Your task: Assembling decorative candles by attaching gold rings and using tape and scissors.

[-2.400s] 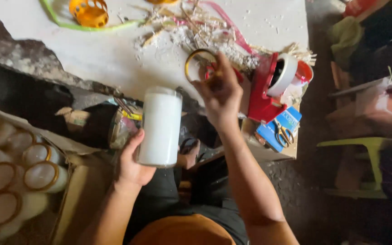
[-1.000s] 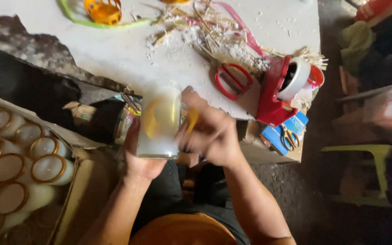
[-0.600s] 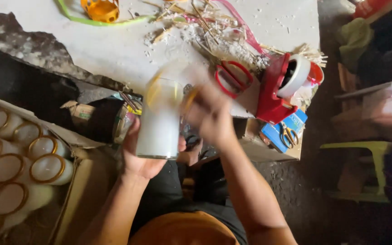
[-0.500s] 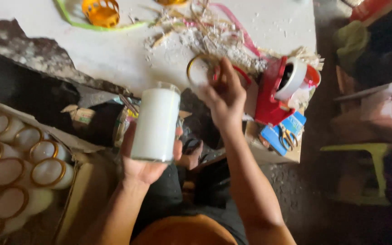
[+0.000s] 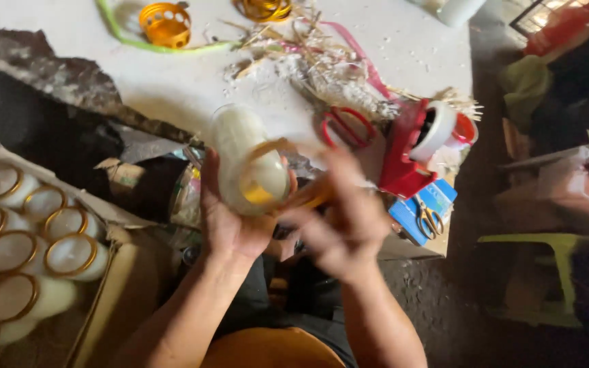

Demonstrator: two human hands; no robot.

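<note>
A: What does the left hand (image 5: 230, 228) hold?

B: A white candle jar (image 5: 243, 160), fingers wrapped round its lower body, tilted over the lap at the edge of the table (image 5: 172, 82).

A: And the right hand (image 5: 342, 225)?

B: Blurred; it seems to pinch a thin gold ring (image 5: 267, 174) at the jar's mouth, though how tight I cannot tell.

A: How would the jar handle?

B: Probably glass, smooth and weighty, breakable; best gripped mid-body. The ring looks light and bendable.

A: Around them?

B: Red scissors (image 5: 345, 126), a red tape dispenser (image 5: 417, 146), and a carton of ringed jars (image 5: 28, 252) to the left.
</note>
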